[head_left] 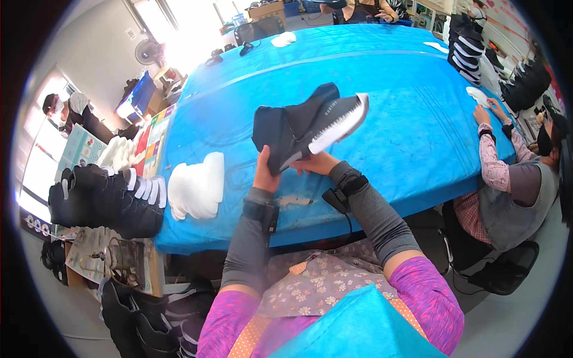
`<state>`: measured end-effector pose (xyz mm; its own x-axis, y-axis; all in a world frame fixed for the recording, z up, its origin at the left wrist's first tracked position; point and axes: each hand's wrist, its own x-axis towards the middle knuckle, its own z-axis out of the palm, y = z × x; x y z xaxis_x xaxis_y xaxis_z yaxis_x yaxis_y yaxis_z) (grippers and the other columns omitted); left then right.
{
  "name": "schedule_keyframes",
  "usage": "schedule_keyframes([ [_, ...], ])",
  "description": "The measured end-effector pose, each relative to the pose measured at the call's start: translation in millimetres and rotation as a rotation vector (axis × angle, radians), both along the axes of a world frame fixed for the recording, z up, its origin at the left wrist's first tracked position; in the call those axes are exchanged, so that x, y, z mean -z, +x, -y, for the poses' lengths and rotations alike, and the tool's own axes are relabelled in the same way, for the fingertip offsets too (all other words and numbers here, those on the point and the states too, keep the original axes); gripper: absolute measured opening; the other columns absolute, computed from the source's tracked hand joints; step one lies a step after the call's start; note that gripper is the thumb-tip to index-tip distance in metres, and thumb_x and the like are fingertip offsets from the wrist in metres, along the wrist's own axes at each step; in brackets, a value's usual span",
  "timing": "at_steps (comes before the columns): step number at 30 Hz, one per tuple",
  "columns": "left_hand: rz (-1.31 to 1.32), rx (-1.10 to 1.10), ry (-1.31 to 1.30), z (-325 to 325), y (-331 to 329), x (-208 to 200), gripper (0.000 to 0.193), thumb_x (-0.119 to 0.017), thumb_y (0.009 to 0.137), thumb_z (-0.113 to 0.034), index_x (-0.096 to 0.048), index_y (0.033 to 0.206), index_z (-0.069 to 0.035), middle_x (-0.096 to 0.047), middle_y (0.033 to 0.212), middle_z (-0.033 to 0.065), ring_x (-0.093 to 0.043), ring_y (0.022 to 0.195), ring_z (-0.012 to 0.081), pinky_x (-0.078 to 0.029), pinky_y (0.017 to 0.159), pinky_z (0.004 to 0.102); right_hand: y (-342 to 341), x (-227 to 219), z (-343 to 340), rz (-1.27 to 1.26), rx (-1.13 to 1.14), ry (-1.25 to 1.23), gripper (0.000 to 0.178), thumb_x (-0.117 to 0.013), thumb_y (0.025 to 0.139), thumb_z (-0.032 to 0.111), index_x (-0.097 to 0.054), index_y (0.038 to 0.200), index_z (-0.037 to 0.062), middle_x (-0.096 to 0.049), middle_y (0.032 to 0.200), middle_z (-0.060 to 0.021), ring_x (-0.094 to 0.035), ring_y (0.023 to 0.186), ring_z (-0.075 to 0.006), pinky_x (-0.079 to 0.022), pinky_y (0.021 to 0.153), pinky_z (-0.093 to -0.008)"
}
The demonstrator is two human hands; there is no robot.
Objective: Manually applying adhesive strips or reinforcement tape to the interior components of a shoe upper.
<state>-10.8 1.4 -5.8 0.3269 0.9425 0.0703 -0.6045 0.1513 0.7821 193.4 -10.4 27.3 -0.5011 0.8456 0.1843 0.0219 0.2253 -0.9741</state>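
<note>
Above the blue-covered table (250, 107) I hold a black shoe upper (292, 122) with a white band along its toe edge and small pale lettering on its side. My left hand (266, 170) is closed round its lower left end, thumb up along the black fabric. Underneath, my right hand (319, 163) grips the lower edge near the white band; the shoe upper hides part of its fingers. To the left of my left hand, a stack of white shoe-shaped pieces (197, 186) lies on the table.
Black shoe uppers (113, 200) are lined up at the left, with more (155, 322) below. At the right, a co-worker (513, 179) sits with both hands on a white piece (477, 95). Black uppers (465, 51) stand beyond. Another person (364, 11) is at the far edge.
</note>
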Motion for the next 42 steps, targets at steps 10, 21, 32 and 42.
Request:
schedule_keyframes([
  [10,0.169,-0.247,0.172,1,-19,-16,0.06,-0.066,0.088,-0.022,-0.042,0.141,-0.008,-0.055,0.134,0.0116,-0.055,0.121,0.0236,-0.042,0.106,0.0396,3,-1,-15,0.142,-0.032,-0.146,0.03,-0.062,0.095,0.031,-0.065,0.095,0.0014,-0.068,0.078,-0.0059,-0.055,0.061,-0.0081,-0.045,0.058,-0.0234],
  [21,-0.021,-0.433,0.181,57,-23,-58,0.068,-0.074,0.084,-0.019,-0.04,0.14,-0.003,-0.055,0.129,0.008,-0.052,0.118,0.019,-0.042,0.103,0.0346,32,75,-51,0.109,0.037,0.095,0.024,-0.056,0.097,0.021,-0.066,0.094,-0.0011,-0.068,0.074,-0.0093,-0.055,0.059,-0.0101,-0.043,0.057,-0.0223],
  [32,-0.954,-1.845,0.638,166,-235,-254,0.094,-0.085,0.073,-0.027,-0.03,0.142,0.006,-0.052,0.132,0.0212,-0.053,0.12,0.0302,-0.041,0.105,0.0399,9,28,-23,0.035,0.045,-0.139,0.026,-0.065,0.093,0.027,-0.064,0.091,0.0012,-0.068,0.074,-0.0054,-0.053,0.059,-0.0065,-0.042,0.056,-0.0214],
  [42,-1.518,-2.168,0.409,172,-389,-375,0.113,-0.08,0.062,-0.066,-0.035,0.14,0.003,-0.061,0.122,0.0234,-0.061,0.112,0.0382,-0.048,0.097,0.0428,2,26,-21,0.047,0.021,-0.133,0.025,-0.065,0.093,0.027,-0.064,0.092,0.0016,-0.068,0.074,-0.0058,-0.054,0.06,-0.0063,-0.041,0.056,-0.0213],
])
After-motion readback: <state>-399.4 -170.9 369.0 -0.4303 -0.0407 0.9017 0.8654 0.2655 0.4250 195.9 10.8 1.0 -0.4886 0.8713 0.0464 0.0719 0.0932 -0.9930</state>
